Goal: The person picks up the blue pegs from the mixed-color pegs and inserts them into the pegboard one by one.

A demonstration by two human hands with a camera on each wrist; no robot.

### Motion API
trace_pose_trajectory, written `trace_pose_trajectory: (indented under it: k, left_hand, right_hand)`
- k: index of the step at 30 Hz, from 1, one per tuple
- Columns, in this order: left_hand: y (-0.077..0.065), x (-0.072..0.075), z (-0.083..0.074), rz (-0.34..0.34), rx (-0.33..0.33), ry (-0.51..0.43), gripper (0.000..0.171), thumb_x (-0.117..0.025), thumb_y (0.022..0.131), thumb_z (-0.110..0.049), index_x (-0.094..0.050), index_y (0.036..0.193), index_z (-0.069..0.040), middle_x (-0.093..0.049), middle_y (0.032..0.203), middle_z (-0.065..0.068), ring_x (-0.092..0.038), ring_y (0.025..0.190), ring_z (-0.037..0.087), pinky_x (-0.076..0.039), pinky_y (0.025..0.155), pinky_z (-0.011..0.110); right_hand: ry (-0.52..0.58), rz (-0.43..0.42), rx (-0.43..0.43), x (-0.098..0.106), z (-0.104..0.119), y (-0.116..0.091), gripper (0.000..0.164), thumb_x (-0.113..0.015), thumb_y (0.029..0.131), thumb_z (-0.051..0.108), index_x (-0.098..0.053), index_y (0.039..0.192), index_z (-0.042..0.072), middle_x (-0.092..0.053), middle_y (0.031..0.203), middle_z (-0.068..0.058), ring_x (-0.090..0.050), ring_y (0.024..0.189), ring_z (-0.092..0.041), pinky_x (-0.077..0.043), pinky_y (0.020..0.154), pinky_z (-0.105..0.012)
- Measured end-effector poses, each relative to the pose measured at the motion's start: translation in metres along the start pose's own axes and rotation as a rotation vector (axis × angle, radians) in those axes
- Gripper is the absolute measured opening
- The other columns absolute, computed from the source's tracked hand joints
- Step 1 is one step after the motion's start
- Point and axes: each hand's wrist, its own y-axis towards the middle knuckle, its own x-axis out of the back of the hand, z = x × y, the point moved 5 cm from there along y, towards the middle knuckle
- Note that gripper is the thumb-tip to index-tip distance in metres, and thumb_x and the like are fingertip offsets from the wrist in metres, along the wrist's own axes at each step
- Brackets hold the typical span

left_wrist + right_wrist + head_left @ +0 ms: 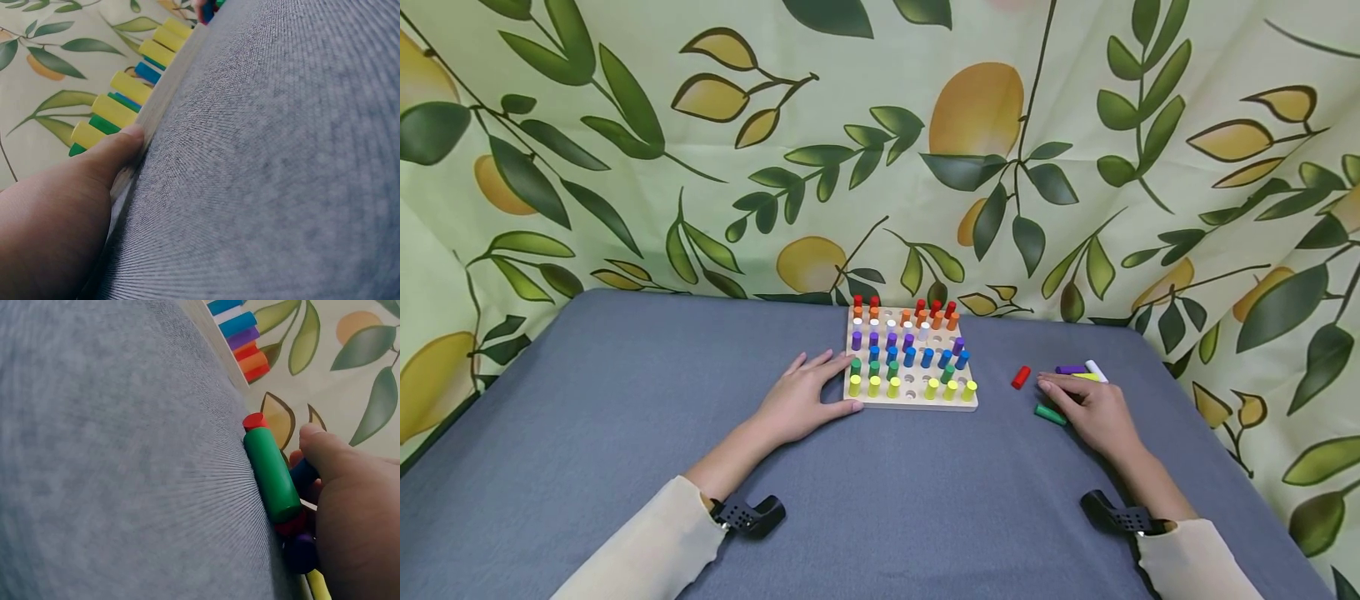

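A wooden pegboard (917,405) stands at the middle of the table, with rows of coloured pegs upright in it and some bare holes. My left hand (793,406) holds its near left corner, the thumb (128,142) against the front edge and the fingers along the left side. To the right of the board, my right hand (1096,419) is low over the table among loose pegs. It pinches a blue peg (303,473) between thumb and fingers, hidden in the head view. A green peg (1049,414) and a red peg (1021,377) lie beside that hand.
Beyond the right hand lie a purple peg (1070,369), a white peg (1096,371) and a yellow peg (1085,377). A grey cloth (880,508) covers the table. A leaf-and-fruit patterned curtain (865,75) hangs behind it.
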Motion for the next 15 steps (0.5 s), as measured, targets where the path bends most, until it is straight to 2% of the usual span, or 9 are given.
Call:
trace_pose_trajectory:
  k: [2, 5, 9, 15]
  left_hand:
    - [0.0002, -0.0003, 0.0002, 0.001, 0.003, 0.001, 0.076, -0.07, 0.089, -0.058, -0.05, 0.151, -0.02, -0.052, 0.154, 0.008, -0.037, 0.152, 0.03, -0.016, 0.129, 0.058]
    - [0.0006, -0.0007, 0.0003, 0.003, 0.004, -0.002, 0.076, -0.07, 0.088, -0.058, -0.05, 0.151, -0.02, -0.051, 0.154, 0.008, -0.037, 0.152, 0.03, -0.015, 0.129, 0.058]
    - [0.0009, -0.0012, 0.0006, 0.001, 0.002, -0.003, 0.076, -0.07, 0.088, -0.058, -0.05, 0.151, -0.02, -0.051, 0.155, 0.008, -0.036, 0.152, 0.03, -0.015, 0.129, 0.058]
    - [0.0009, -0.0011, 0.0006, -0.001, -0.004, 0.001, 0.076, -0.07, 0.089, -0.058, -0.05, 0.151, -0.02, -0.051, 0.155, 0.008, -0.037, 0.152, 0.031, -0.015, 0.129, 0.058]
  right_hand:
    - [0.003, -0.007, 0.006, -0.0006, 0.0006, 0.0003, 0.016, -0.074, 0.093, 0.017, -0.082, 0.106, 0.013, -0.081, 0.1, -0.006, -0.051, 0.098, 0.026, -0.04, 0.077, 0.002]
    - [0.019, -0.004, -0.022, -0.0014, -0.0002, -0.0003, 0.016, -0.072, 0.094, 0.016, -0.081, 0.107, 0.012, -0.08, 0.099, -0.009, -0.049, 0.087, 0.025, -0.04, 0.071, -0.002]
    - [0.034, -0.019, -0.066, -0.0014, -0.0027, -0.0006, 0.014, -0.07, 0.096, 0.016, -0.079, 0.103, 0.009, -0.077, 0.09, -0.01, -0.047, 0.07, 0.01, -0.037, 0.059, -0.012]
    - [0.021, -0.03, -0.048, -0.0011, -0.003, -0.001, 0.007, -0.076, 0.09, 0.01, -0.08, 0.093, 0.005, -0.077, 0.08, -0.011, -0.041, 0.057, 0.004, -0.029, 0.047, -0.019]
